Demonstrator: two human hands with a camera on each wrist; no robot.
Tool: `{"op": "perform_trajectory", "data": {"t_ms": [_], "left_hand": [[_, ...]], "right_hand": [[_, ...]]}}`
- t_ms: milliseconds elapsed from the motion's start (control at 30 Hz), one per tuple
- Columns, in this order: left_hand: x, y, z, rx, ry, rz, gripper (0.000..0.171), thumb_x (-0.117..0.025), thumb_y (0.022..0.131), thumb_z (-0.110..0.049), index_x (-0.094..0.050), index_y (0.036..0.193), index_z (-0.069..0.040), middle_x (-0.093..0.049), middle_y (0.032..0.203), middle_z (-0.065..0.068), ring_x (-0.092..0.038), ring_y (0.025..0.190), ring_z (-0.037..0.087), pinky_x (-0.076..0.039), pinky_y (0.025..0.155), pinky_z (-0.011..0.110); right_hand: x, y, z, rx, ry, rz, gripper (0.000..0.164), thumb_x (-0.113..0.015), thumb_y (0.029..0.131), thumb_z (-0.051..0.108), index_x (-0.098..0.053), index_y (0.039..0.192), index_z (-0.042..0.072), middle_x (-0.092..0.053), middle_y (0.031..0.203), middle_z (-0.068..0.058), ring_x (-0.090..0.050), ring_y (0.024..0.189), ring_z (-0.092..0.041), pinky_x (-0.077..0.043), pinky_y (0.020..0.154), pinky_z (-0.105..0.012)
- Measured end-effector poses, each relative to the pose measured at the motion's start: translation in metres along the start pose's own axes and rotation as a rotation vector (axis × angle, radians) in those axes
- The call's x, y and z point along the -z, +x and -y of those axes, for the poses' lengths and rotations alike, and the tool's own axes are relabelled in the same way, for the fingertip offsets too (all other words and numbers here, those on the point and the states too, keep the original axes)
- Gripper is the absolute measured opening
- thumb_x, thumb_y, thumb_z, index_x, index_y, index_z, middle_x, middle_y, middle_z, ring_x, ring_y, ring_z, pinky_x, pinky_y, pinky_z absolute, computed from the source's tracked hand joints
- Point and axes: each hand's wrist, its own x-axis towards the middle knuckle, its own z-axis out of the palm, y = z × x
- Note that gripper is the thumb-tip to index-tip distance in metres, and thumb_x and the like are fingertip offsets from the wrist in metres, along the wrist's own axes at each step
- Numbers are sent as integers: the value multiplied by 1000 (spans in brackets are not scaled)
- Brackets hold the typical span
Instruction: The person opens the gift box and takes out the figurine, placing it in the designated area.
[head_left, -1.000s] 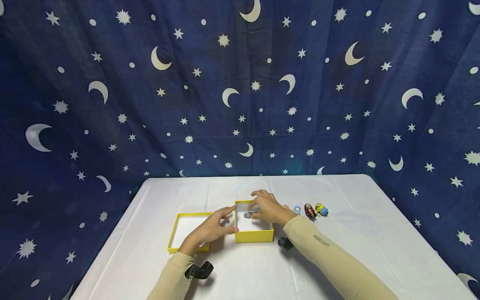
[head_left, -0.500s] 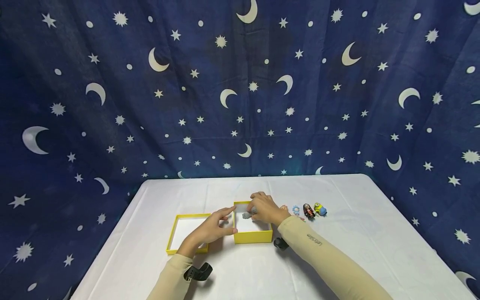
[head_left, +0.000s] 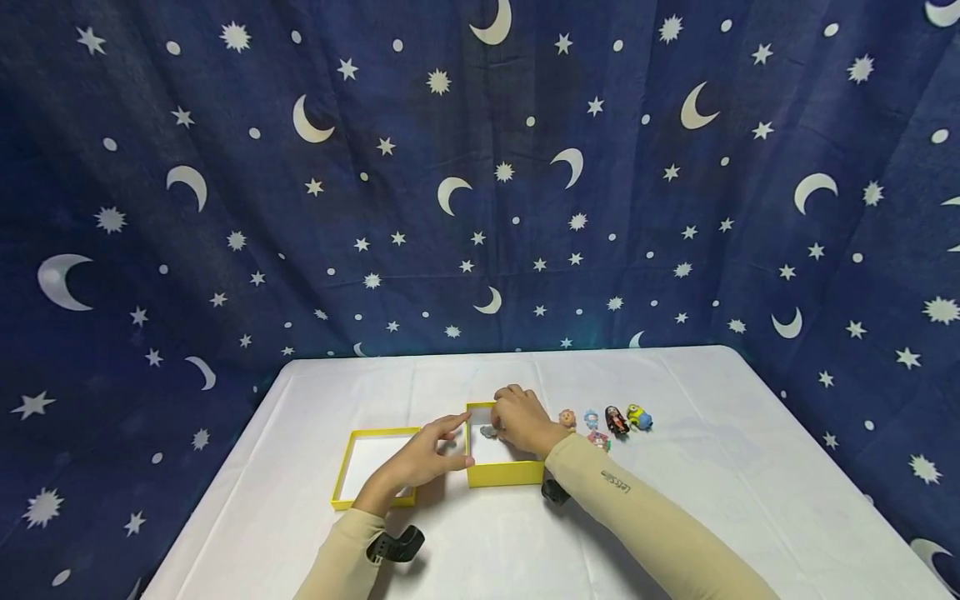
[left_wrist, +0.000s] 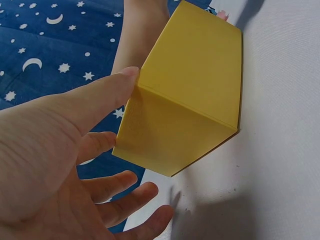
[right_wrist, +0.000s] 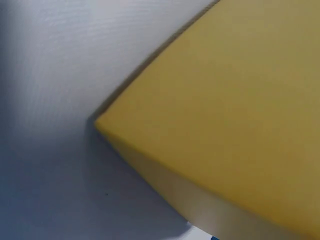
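Observation:
An open yellow box with a white inside stands on the table in the head view. Inside it lies a small grey toy, partly covered by my right hand, whose curled fingers grip it; the fingertips are hidden. My left hand is at the box's left side, fingers spread and relaxed. In the left wrist view, the left thumb touches the box's top edge near a corner, and the other fingers curve loosely beside it. The right wrist view has only the yellow wall, with no fingers visible.
Left of the box lies a shallow yellow lid, white side up. On the right are several toy figures: a pinkish one, a blue one, a pink-red one, a dark-haired one and a yellow-and-blue one.
My right hand has moved left and lower into the box, covering more of the grey toy. More of the pinkish and pink-red figures now shows. The left hand has stayed at the box's side.

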Motion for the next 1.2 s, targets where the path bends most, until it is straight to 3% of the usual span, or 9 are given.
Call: {"op": "perform_trajectory", "data": {"t_ms": [267,667,1200], "left_hand": [[1,0,1,5,9,-1,75,-75,92,-21,-38,157,-9,-38,161,18,-48,136,42,-35,114,65],[0,-1,0,15,9,-5,76,-75,92,-22,-38,157,-13,-37,162,18,-49,137,42,-33,114,67],[0,-1,0,20,4,6,76,-74,93,-22,-36,158,-12,-35,162,20,-47,139,44,-32,114,68]], "right_hand": [[1,0,0,19,33,-3,13,-87,79,18,-79,88,17,-61,138,-12,-50,134,-34,-42,108,-55],[-2,1,2,150,9,-53,22,-88,78,18,-80,99,21,-55,147,-9,-44,140,-30,-35,115,-56],[-1,5,-3,135,104,7,11,-79,88,23,-80,99,20,-61,140,-8,-49,137,-30,-41,111,-54]]}}
